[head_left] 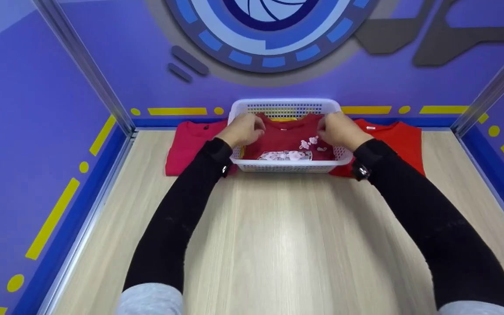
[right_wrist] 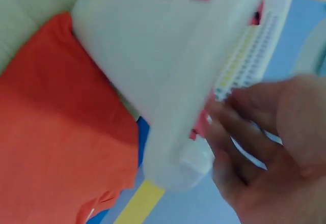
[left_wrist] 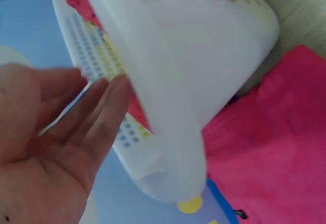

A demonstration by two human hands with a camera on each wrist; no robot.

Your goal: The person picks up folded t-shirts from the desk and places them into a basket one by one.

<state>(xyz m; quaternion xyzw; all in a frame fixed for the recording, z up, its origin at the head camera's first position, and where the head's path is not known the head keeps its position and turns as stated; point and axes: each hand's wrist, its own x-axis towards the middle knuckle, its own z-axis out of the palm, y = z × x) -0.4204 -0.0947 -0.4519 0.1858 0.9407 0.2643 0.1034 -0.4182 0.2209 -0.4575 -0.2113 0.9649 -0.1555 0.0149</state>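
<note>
A folded dark red shirt (head_left: 285, 139) with pink flower prints lies in a white plastic basket (head_left: 287, 163). My left hand (head_left: 245, 129) reaches over the basket's left side, at the shirt's left shoulder. In the left wrist view, its fingers (left_wrist: 99, 114) are nearly straight, just inside the rim. My right hand (head_left: 340, 129) is over the opposite shoulder. Its loosely bent fingers (right_wrist: 224, 127) hover close to the red cloth in the right wrist view; whether they touch it I cannot tell. Something yellow (head_left: 283, 119) shows behind the shirt's neckline.
A folded pink garment (head_left: 188, 151) lies left of the basket, partly behind my left arm. To the right is a folded orange-red shirt (head_left: 405, 146), partly covered by my right arm. The wooden table (head_left: 278, 236) meets a blue-purple back wall (head_left: 125, 52) behind the basket.
</note>
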